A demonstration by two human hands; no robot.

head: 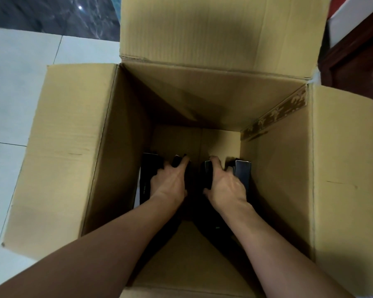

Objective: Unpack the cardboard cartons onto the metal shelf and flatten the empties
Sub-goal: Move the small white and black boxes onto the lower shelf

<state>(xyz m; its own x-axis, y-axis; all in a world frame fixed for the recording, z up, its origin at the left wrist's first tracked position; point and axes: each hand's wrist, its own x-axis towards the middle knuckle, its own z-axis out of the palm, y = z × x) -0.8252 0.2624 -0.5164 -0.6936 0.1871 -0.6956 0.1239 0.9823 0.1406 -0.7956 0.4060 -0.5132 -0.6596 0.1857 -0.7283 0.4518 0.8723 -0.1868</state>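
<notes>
Head view: deep in the carton (73, 147), left hand (170, 181) and right hand (227, 187) curl fingers (184, 164) round dark boxes (243, 175) directly beneath them.

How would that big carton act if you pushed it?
It would likely slide, not tip: the carton sits flat on smooth tiles. Its walls look stiff, though the open flaps may flop. With few black boxes inside, it's probably light.
</notes>
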